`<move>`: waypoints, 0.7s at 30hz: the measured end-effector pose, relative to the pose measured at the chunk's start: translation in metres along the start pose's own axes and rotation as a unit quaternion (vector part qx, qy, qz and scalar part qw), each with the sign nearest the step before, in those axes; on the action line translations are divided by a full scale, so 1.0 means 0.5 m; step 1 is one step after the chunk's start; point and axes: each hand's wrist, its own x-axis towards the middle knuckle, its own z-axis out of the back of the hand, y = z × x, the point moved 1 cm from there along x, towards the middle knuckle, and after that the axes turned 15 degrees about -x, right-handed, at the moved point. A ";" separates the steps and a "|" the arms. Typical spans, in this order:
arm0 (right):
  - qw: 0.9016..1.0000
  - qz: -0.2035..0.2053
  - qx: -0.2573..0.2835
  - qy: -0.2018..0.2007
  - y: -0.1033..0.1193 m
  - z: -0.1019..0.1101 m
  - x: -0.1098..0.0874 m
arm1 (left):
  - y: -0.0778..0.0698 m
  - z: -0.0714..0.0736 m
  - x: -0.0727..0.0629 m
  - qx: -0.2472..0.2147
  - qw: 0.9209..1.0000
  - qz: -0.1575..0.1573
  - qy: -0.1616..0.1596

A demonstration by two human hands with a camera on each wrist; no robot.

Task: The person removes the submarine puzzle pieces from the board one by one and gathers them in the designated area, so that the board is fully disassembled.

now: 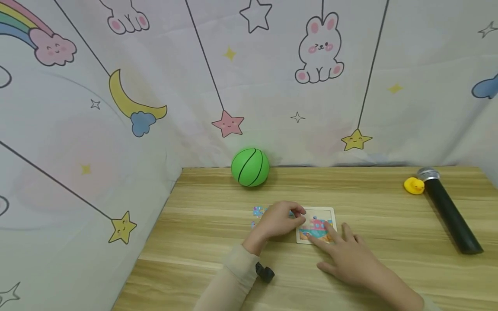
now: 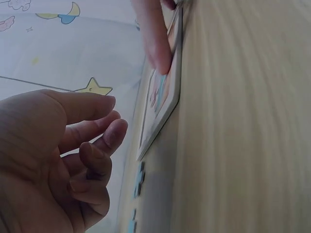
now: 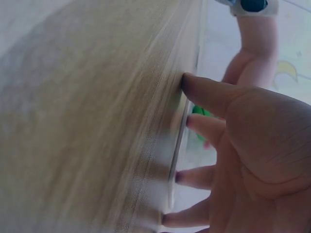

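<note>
Placed in the middle of the worktop (image 1: 186, 242): a pale-rimmed puzzle board (image 1: 322, 212), partly filled. Set in its near part, pink, teal and orange pieces (image 1: 320, 233); left bare, much of the far part. Scattered just left of the board, partly hidden, small loose pieces (image 1: 257, 211), mostly blue.

Held at the board's left edge, the left hand (image 1: 278, 219): grip narrow, fingers loosely bent towards the thumb, with nothing visible between. Cannot tell whether touching the rim.

Reaching in from the near right, the right hand (image 1: 346, 259): grip wide, fingers spread, two fingertips resting on the filled part, others beyond the right rim, thumb down on the near side.

Worn by the left cuff, a black device (image 1: 265, 273). Standing far left, a green ball (image 1: 250, 167). Lying far right, a yellow duck (image 1: 414, 185) just beside the head of a black microphone (image 1: 451, 216), slanting towards the near right. Hung behind, a printed backdrop (image 1: 272, 86).
</note>
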 end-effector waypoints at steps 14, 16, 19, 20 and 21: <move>1.000 0.004 0.014 0.019 -0.002 0.001 0.001 | -0.015 -0.049 0.025 0.025 0.999 0.040 0.014; 1.000 0.005 0.014 0.020 -0.002 0.002 0.001 | -0.017 -0.051 0.026 0.030 0.998 0.045 0.013; 1.000 0.005 0.014 0.019 -0.002 0.001 0.001 | -0.019 -0.053 0.028 0.042 0.998 0.046 0.012; 1.000 0.005 0.014 0.019 -0.002 0.002 0.000 | -0.020 -0.054 0.029 0.046 0.998 0.046 0.012; 1.000 0.005 0.015 0.019 -0.002 0.002 0.000 | -0.020 -0.054 0.029 0.049 0.998 0.047 0.012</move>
